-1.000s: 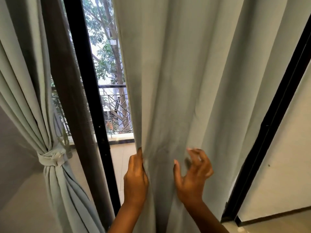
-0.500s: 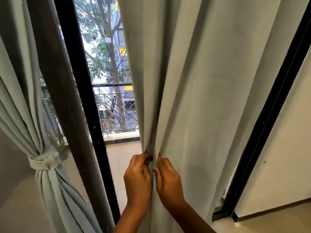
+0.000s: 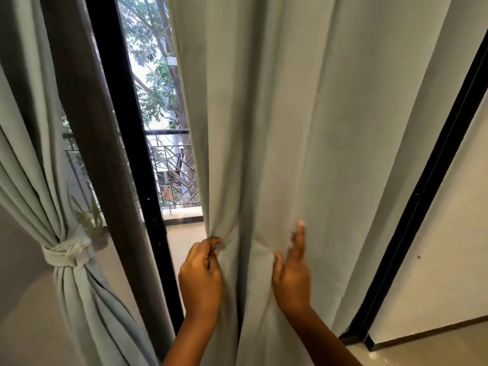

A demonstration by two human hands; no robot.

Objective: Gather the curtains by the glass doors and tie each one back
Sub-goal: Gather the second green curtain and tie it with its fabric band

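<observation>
- Left hand [image 3: 202,282] pinches the near edge of the right curtain [image 3: 277,128]; right hand [image 3: 291,276] lies flat on its cloth, fingers straight.
- Left curtain [image 3: 34,154]: gathered, bound by a tie [image 3: 66,256]; done.
- Right curtain: hanging mostly spread by the door frame [image 3: 132,128], barely gathered, untied; both steps remain.

Home: curtains [image 3: 290,114], glass doors [image 3: 158,128], balcony railing [image 3: 171,165].

Daylight from glass door [image 3: 158,107], outdoors overexposed; interior dim; wide-angle bending at edges; slight softness.
</observation>
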